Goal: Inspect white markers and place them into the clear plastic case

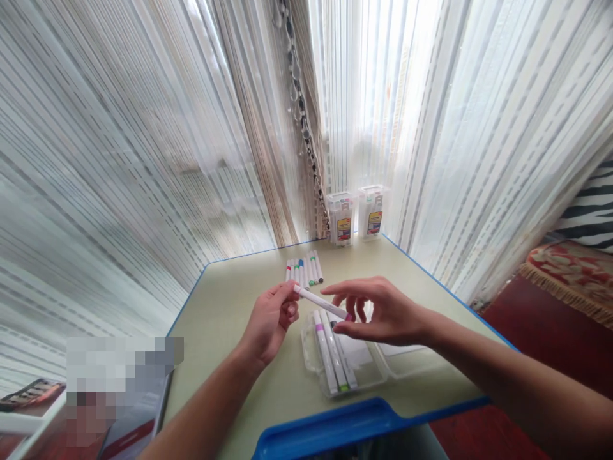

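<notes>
We are holding a marker (322,303) over the open case (371,377), left hand (268,322) gripping one end, right hand (385,314) pinching the cap.

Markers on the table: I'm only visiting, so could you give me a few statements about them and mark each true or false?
1. The left hand and right hand hold one white marker between them. True.
2. The clear case under the hands is empty. False: several markers lie in it.
3. A row of markers lies on the table beyond the hands. True.
4. The two boxes by the curtain lie flat. False: they stand upright.
5. The table has a red edge. False: its edge is blue.
</notes>
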`<control>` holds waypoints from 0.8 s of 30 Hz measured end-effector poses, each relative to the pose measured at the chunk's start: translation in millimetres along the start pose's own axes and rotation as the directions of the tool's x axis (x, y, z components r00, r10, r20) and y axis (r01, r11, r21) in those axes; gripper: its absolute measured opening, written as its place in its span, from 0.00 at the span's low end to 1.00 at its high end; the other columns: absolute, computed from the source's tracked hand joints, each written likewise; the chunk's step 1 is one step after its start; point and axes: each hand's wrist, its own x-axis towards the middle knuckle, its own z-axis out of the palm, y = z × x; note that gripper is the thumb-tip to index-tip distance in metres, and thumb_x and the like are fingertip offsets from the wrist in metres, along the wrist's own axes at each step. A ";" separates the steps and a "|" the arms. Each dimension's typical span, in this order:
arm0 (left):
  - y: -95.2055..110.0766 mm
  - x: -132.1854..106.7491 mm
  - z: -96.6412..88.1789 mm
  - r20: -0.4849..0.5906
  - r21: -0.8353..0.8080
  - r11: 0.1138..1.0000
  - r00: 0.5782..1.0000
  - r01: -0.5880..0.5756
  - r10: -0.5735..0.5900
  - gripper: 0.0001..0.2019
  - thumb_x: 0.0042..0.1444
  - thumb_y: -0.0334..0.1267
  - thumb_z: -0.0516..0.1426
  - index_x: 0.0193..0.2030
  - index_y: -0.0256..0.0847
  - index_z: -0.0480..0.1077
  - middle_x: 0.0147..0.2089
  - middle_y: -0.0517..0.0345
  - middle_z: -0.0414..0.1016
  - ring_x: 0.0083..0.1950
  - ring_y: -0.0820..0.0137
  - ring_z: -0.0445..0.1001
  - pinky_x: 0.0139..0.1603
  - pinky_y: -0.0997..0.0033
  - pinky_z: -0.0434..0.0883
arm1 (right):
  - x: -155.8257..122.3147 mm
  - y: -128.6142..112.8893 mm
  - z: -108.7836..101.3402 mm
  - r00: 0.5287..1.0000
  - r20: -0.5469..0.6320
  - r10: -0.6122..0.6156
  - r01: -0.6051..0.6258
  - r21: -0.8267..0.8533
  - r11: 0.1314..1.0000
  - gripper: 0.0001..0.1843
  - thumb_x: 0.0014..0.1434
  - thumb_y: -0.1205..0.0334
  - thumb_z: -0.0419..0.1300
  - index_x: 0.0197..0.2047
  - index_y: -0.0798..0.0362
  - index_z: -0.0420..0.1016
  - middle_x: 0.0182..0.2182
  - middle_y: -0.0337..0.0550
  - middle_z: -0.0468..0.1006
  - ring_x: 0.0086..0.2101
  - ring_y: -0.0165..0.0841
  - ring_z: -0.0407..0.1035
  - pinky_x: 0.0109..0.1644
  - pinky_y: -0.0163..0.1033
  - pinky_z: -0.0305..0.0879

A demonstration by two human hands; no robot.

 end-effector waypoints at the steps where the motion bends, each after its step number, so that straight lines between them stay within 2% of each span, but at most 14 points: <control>1: -0.1 0.8 0.5 0.003 0.011 1.000 1.000 -0.003 0.003 0.16 0.49 0.44 0.67 0.32 0.33 0.70 0.27 0.65 0.63 0.22 0.83 0.58 0.22 0.81 0.56 | -2.0 -1.7 -0.2 1.000 0.003 -0.029 0.029 -0.039 0.999 0.21 0.56 0.58 0.69 0.52 0.57 0.79 0.30 0.42 0.81 0.24 0.26 0.72 0.27 0.29 0.69; 5: -0.8 4.7 6.3 0.048 0.096 0.994 0.998 -0.045 0.041 0.17 0.49 0.46 0.67 0.31 0.31 0.72 0.26 0.62 0.66 0.22 0.83 0.58 0.23 0.80 0.56 | -17.5 -7.6 -3.0 0.990 -0.085 -0.114 0.099 -0.166 0.981 0.10 0.61 0.64 0.65 0.46 0.58 0.82 0.28 0.43 0.80 0.24 0.27 0.72 0.30 0.31 0.69; 9: -3.6 7.8 21.0 0.108 0.223 0.959 0.982 -0.174 0.154 0.17 0.50 0.46 0.67 0.35 0.31 0.76 0.24 0.62 0.68 0.22 0.81 0.59 0.23 0.78 0.58 | -43.0 -14.6 -5.0 0.966 -0.199 -0.163 0.107 -0.268 0.957 0.10 0.63 0.68 0.63 0.47 0.59 0.80 0.29 0.44 0.81 0.24 0.27 0.72 0.31 0.32 0.69; 13: -6.5 9.8 37.5 0.155 0.365 0.895 0.965 -0.257 0.214 0.19 0.49 0.48 0.67 0.39 0.33 0.75 0.30 0.56 0.76 0.23 0.76 0.66 0.25 0.74 0.64 | -67.6 -20.6 1.6 0.937 -0.301 -0.175 0.069 -0.335 0.940 0.11 0.62 0.71 0.64 0.48 0.58 0.79 0.30 0.45 0.82 0.24 0.28 0.72 0.30 0.32 0.70; 16: -8.4 11.7 42.8 0.231 0.499 0.817 0.953 -0.290 0.197 0.16 0.48 0.47 0.68 0.34 0.34 0.76 0.31 0.53 0.78 0.28 0.71 0.72 0.30 0.71 0.69 | -79.8 -23.2 12.4 0.921 -0.324 -0.216 0.089 -0.365 0.927 0.12 0.61 0.73 0.64 0.49 0.59 0.78 0.28 0.44 0.81 0.24 0.28 0.73 0.29 0.32 0.70; 19: -9.4 12.3 41.8 0.298 0.624 0.715 0.942 -0.315 0.154 0.15 0.51 0.47 0.65 0.32 0.34 0.78 0.29 0.54 0.78 0.30 0.69 0.73 0.32 0.71 0.68 | -85.9 -23.8 23.9 0.908 -0.347 -0.234 0.088 -0.389 0.917 0.11 0.60 0.73 0.65 0.48 0.59 0.78 0.29 0.45 0.81 0.24 0.28 0.73 0.30 0.32 0.70; 22: -6.4 9.0 39.5 0.334 0.724 0.602 0.935 -0.337 0.121 0.16 0.56 0.48 0.60 0.31 0.36 0.79 0.28 0.55 0.77 0.29 0.69 0.71 0.30 0.72 0.65 | -87.8 -22.2 32.8 0.920 -0.325 -0.217 0.086 -0.371 0.925 0.11 0.61 0.71 0.65 0.47 0.59 0.78 0.29 0.44 0.81 0.24 0.28 0.73 0.30 0.33 0.71; 24: -2.4 5.6 39.1 0.352 0.772 0.530 0.930 -0.351 0.103 0.15 0.57 0.46 0.58 0.33 0.36 0.80 0.31 0.54 0.79 0.32 0.67 0.73 0.31 0.71 0.66 | -88.0 -20.0 37.2 0.929 -0.309 -0.206 0.087 -0.360 0.929 0.11 0.61 0.69 0.65 0.48 0.59 0.78 0.29 0.44 0.82 0.25 0.29 0.75 0.31 0.33 0.71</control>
